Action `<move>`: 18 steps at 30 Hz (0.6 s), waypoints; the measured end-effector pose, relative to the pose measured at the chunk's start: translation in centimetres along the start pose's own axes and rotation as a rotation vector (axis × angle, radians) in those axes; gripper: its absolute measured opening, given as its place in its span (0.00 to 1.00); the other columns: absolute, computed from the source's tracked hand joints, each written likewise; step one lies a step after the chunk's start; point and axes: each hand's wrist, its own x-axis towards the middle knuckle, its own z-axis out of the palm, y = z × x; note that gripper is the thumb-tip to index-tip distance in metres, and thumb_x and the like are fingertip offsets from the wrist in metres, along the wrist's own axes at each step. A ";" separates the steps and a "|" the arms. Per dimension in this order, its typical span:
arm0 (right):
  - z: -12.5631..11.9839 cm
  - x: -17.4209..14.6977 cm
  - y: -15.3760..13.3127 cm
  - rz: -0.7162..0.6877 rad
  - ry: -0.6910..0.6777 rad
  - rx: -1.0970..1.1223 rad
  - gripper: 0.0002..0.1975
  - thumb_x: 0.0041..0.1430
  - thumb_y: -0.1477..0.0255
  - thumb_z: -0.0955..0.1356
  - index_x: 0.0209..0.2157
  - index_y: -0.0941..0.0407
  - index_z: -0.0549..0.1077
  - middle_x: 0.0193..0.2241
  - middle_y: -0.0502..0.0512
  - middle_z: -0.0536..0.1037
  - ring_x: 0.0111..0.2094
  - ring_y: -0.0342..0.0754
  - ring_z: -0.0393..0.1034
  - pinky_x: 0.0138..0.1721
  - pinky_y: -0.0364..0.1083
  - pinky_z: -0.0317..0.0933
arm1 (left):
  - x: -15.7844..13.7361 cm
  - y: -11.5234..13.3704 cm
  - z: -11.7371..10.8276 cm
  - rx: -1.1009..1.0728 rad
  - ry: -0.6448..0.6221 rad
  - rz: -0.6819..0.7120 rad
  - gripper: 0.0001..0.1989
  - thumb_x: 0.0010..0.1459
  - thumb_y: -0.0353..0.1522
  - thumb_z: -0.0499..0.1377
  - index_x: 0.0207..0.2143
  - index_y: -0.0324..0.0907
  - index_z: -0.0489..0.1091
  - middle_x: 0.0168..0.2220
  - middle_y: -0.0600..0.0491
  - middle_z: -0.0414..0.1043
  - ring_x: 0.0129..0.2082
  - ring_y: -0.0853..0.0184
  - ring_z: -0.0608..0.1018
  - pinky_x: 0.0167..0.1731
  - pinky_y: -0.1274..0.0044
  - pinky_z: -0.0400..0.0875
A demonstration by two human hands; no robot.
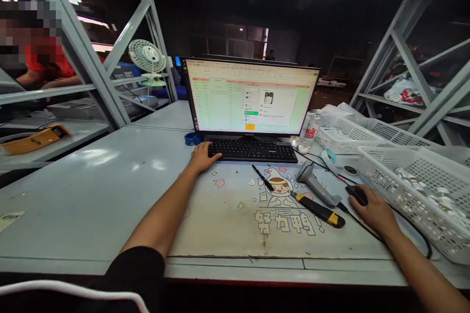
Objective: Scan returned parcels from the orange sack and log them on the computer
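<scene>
Keyboard (253, 150), black, is the landmark; sits at the foot of a lit monitor (249, 98), at the back edge of a printed desk mat (220, 225). From where I stand: the person's left hand (200, 158) is on the keyboard's left end, fingers loosely spread, gripping nothing. Right hand (372, 208) is out to the keyboard's front right, half curled over a black mouse (357, 195), holding it on the mat.

Clutter between keyboard and mouse: grey barcode scanner (319, 187), its cable (362, 222) running beside the right hand; yellow-black cutter (320, 210) just in front of the scanner. Black pen (263, 177) lies before the keyboard's middle. Blue tape roll (191, 139) just off its left end.

Right of the keyboard, white perforated basket (411, 220) with small white items (436, 195) inside; its wall crowds the mouse side. Second basket (345, 144) behind that one. Far left of the keyboard: fan (147, 56) by the metal frame, orange tool (36, 139) on a shelf, co-worker in a red top (69, 71) beyond.
</scene>
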 end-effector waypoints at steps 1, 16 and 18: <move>-0.7 0.7 -0.4 -0.012 0.041 0.015 0.26 0.65 0.52 0.65 0.57 0.52 0.75 0.54 0.65 0.81 0.54 0.67 0.78 0.56 0.65 0.73 | 0.3 -0.4 0.3 0.010 -0.026 0.009 0.40 0.63 0.52 0.61 0.71 0.39 0.63 0.74 0.39 0.61 0.74 0.46 0.63 0.73 0.58 0.57; 10.9 11.8 -37.2 -0.342 -0.296 0.506 0.18 0.65 0.67 0.67 0.54 0.55 0.77 0.54 0.63 0.81 0.55 0.58 0.76 0.60 0.58 0.70 | 1.8 0.0 2.0 0.125 -0.202 0.015 0.53 0.59 0.68 0.55 0.77 0.50 0.56 0.81 0.47 0.41 0.77 0.35 0.50 0.71 0.42 0.54; 13.4 12.0 -39.1 -0.316 -0.324 0.482 0.19 0.65 0.68 0.67 0.56 0.55 0.76 0.58 0.64 0.79 0.58 0.59 0.73 0.63 0.59 0.67 | 1.6 0.1 2.1 0.134 -0.204 0.028 0.52 0.60 0.68 0.55 0.77 0.52 0.57 0.81 0.47 0.41 0.77 0.34 0.50 0.70 0.41 0.55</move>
